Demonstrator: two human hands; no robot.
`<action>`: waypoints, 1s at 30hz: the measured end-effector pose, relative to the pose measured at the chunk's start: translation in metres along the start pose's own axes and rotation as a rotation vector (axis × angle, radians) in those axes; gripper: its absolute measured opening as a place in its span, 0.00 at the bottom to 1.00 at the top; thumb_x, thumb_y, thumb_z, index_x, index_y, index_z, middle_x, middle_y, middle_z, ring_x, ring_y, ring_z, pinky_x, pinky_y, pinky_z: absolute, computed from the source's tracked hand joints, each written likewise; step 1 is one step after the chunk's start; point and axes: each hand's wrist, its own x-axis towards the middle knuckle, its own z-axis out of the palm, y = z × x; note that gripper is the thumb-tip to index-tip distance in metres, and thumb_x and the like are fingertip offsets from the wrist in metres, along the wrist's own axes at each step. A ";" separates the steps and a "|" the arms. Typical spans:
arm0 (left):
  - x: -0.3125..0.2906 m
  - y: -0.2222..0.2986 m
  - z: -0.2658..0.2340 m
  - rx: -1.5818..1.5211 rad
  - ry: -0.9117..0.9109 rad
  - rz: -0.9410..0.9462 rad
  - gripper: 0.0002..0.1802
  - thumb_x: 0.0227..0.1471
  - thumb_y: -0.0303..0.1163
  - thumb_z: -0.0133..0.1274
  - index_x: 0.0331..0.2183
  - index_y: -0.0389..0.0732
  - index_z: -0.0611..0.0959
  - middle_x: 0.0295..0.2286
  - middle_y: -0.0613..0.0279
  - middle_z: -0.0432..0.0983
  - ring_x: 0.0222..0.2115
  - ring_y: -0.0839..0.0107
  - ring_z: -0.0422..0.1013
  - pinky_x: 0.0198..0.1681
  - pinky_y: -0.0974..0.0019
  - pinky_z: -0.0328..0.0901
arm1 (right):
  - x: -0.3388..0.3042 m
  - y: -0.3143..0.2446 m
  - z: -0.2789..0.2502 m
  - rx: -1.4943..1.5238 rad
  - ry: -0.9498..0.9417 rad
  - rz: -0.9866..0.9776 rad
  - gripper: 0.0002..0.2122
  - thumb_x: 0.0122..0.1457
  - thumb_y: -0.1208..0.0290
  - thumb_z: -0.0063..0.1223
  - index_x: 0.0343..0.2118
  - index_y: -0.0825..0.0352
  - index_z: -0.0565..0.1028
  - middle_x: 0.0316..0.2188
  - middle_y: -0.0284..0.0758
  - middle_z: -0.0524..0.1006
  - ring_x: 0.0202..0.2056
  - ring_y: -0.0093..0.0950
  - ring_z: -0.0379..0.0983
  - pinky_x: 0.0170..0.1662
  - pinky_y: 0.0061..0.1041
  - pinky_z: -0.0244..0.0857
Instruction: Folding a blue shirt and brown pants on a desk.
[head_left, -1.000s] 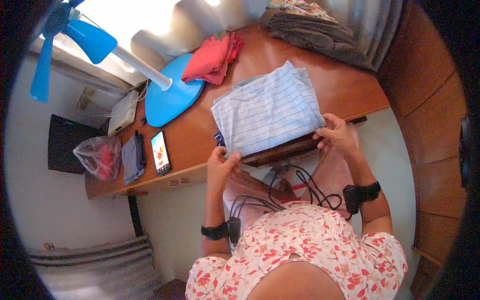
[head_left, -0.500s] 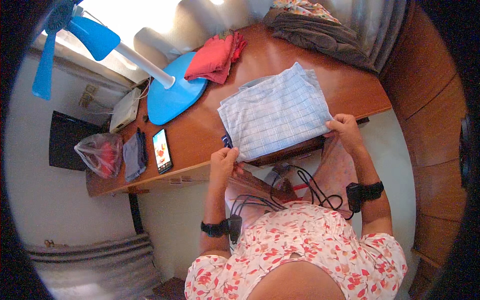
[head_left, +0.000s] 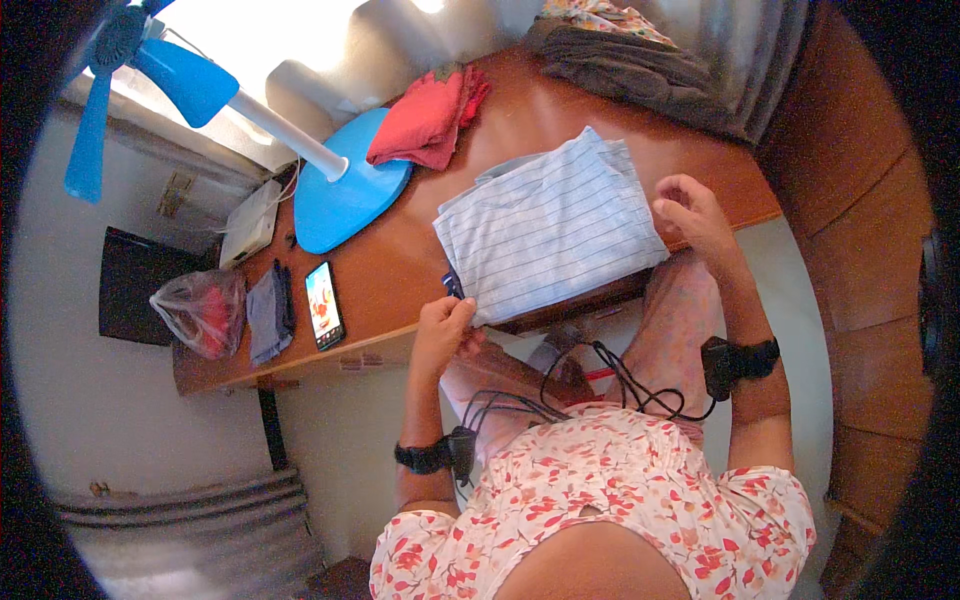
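While the folded checked cloth (head_left: 550,225) lay at the desk (head_left: 710,175)'s front edge, we pinched one of its corners.
Beyond and left of the cloth we had a blue fan base (head_left: 345,215), overlapped by folded red fabric (head_left: 415,125); farther left sat a phone (head_left: 323,305), a folded grey garment (head_left: 267,318) and a plastic bag (head_left: 212,312); beyond it to the right, a dark heap (head_left: 640,80) lay near the curtain (head_left: 780,65). Our left hand (head_left: 440,335) pinched the cloth's near-left corner, thumb against fingers; our right hand (head_left: 697,220), loosely curled, stood apart, just beside its right edge. Its near edge ran above our legs (head_left: 680,315), and brown desktop stretched from it to the dark heap.
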 end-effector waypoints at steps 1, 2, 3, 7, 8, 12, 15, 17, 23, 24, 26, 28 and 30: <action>-0.001 0.004 -0.001 0.002 -0.002 0.003 0.16 0.49 0.38 0.45 0.19 0.36 0.74 0.12 0.60 0.71 0.09 0.77 0.65 0.09 0.75 0.57 | 0.006 0.000 0.003 0.000 0.004 -0.002 0.09 0.48 0.73 0.50 0.33 0.69 0.69 0.27 0.29 0.69 0.29 0.18 0.64 0.31 0.16 0.61; -0.002 0.011 -0.003 0.079 -0.002 -0.007 0.16 0.49 0.38 0.45 0.19 0.36 0.75 0.12 0.61 0.70 0.09 0.77 0.65 0.09 0.75 0.57 | 0.012 0.002 0.007 -0.085 0.016 -0.083 0.11 0.48 0.72 0.50 0.35 0.70 0.68 0.28 0.30 0.69 0.31 0.19 0.65 0.33 0.18 0.61; -0.002 0.016 -0.007 0.157 0.003 -0.018 0.16 0.49 0.38 0.46 0.19 0.36 0.75 0.12 0.61 0.70 0.09 0.77 0.65 0.09 0.75 0.57 | 0.019 0.005 0.012 -0.168 0.025 -0.166 0.13 0.49 0.72 0.50 0.37 0.71 0.68 0.29 0.31 0.69 0.32 0.21 0.65 0.35 0.19 0.61; 0.020 0.032 -0.027 0.302 0.132 0.121 0.15 0.47 0.36 0.46 0.22 0.32 0.76 0.15 0.58 0.72 0.12 0.74 0.67 0.14 0.70 0.62 | 0.043 0.022 0.023 -0.169 0.111 -0.235 0.15 0.48 0.64 0.52 0.34 0.72 0.70 0.29 0.38 0.73 0.31 0.27 0.69 0.35 0.24 0.63; 0.027 0.038 -0.027 0.304 0.135 0.126 0.15 0.47 0.36 0.46 0.22 0.32 0.76 0.15 0.58 0.72 0.12 0.74 0.67 0.14 0.70 0.62 | 0.048 0.025 0.022 -0.177 0.036 -0.139 0.16 0.49 0.65 0.51 0.36 0.73 0.69 0.30 0.37 0.72 0.33 0.26 0.67 0.36 0.23 0.62; 0.060 0.054 -0.020 0.491 0.296 0.434 0.15 0.45 0.34 0.49 0.28 0.29 0.76 0.22 0.53 0.74 0.23 0.66 0.71 0.26 0.66 0.65 | 0.061 0.030 0.031 -0.166 -0.096 -0.013 0.19 0.50 0.63 0.51 0.40 0.73 0.68 0.34 0.38 0.71 0.35 0.25 0.67 0.38 0.24 0.61; 0.118 0.017 -0.038 0.385 0.267 0.445 0.17 0.41 0.33 0.52 0.32 0.28 0.75 0.27 0.48 0.74 0.28 0.65 0.71 0.29 0.66 0.65 | 0.069 0.032 0.041 -0.122 -0.124 -0.014 0.20 0.49 0.63 0.52 0.40 0.73 0.68 0.33 0.39 0.72 0.34 0.26 0.67 0.37 0.24 0.62; 0.146 -0.002 -0.044 0.378 0.246 0.471 0.20 0.39 0.33 0.54 0.34 0.28 0.75 0.30 0.46 0.73 0.30 0.64 0.71 0.30 0.65 0.65 | 0.075 0.042 0.043 -0.159 -0.152 -0.019 0.20 0.49 0.63 0.52 0.41 0.74 0.68 0.32 0.39 0.72 0.33 0.25 0.68 0.37 0.24 0.62; 0.138 0.024 -0.032 0.506 0.112 0.381 0.26 0.31 0.32 0.60 0.36 0.29 0.75 0.30 0.46 0.74 0.30 0.64 0.72 0.31 0.64 0.66 | 0.088 0.054 0.042 -0.170 -0.067 -0.018 0.21 0.43 0.60 0.55 0.38 0.70 0.72 0.32 0.42 0.75 0.33 0.32 0.72 0.37 0.29 0.64; 0.131 0.030 -0.031 0.514 0.118 0.370 0.25 0.31 0.32 0.60 0.35 0.29 0.75 0.29 0.47 0.74 0.29 0.64 0.72 0.30 0.64 0.66 | 0.091 0.050 0.045 -0.087 -0.021 0.027 0.21 0.42 0.61 0.55 0.38 0.70 0.72 0.33 0.42 0.75 0.33 0.33 0.72 0.37 0.29 0.64; 0.126 0.031 -0.031 0.522 0.129 0.359 0.25 0.30 0.31 0.60 0.35 0.30 0.76 0.27 0.48 0.75 0.27 0.64 0.72 0.29 0.64 0.66 | 0.095 0.042 0.047 -0.083 -0.059 -0.005 0.21 0.41 0.62 0.56 0.38 0.69 0.72 0.33 0.42 0.75 0.33 0.33 0.72 0.38 0.29 0.64; 0.126 0.029 -0.031 0.559 0.158 0.286 0.22 0.30 0.30 0.59 0.33 0.30 0.77 0.25 0.50 0.75 0.25 0.65 0.72 0.28 0.65 0.66 | 0.099 0.038 0.047 -0.080 -0.092 -0.037 0.21 0.41 0.62 0.56 0.39 0.69 0.72 0.33 0.42 0.75 0.33 0.34 0.72 0.38 0.28 0.64; 0.127 0.028 -0.029 0.575 0.167 0.316 0.21 0.30 0.29 0.58 0.32 0.31 0.77 0.25 0.50 0.75 0.25 0.65 0.72 0.28 0.65 0.66 | 0.107 0.044 0.050 -0.032 -0.163 -0.004 0.20 0.40 0.63 0.57 0.37 0.68 0.73 0.32 0.41 0.75 0.33 0.33 0.72 0.37 0.28 0.64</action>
